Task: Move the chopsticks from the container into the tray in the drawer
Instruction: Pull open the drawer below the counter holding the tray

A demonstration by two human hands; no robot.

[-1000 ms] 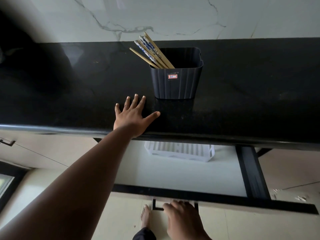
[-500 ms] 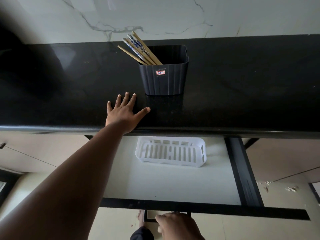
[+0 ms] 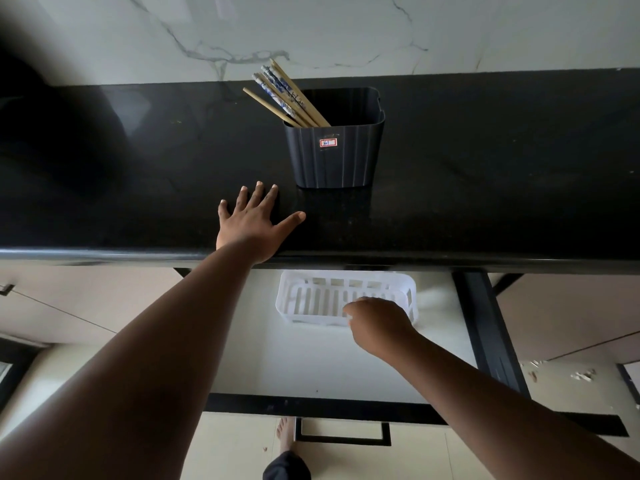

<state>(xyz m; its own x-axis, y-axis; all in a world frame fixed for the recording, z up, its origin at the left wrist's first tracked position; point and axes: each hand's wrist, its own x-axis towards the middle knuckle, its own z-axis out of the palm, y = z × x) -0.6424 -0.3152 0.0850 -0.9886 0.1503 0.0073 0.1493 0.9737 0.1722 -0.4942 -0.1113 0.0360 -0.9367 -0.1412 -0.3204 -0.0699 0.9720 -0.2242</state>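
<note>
Several wooden chopsticks [image 3: 287,97], some with blue-patterned tops, lean left out of a dark ribbed container [image 3: 334,154] on the black countertop [image 3: 485,185]. My left hand [image 3: 254,225] lies flat and spread on the counter, just left of the container. Below, the drawer [image 3: 311,368] stands pulled out, with a white slotted tray [image 3: 311,301] at its back. My right hand [image 3: 375,325] hovers over the tray's near right edge, fingers curled downward and holding nothing that I can see.
The drawer's black front rail and its handle [image 3: 343,434] are nearest to me. A black drawer side [image 3: 488,337] runs along the right. A bare foot [image 3: 285,434] stands on the tiled floor below. A marble wall rises behind the counter.
My right hand has left the drawer handle and moved up and forward over the tray. The drawer has come further out, showing the whole tray. My left hand stays flat on the counter.
</note>
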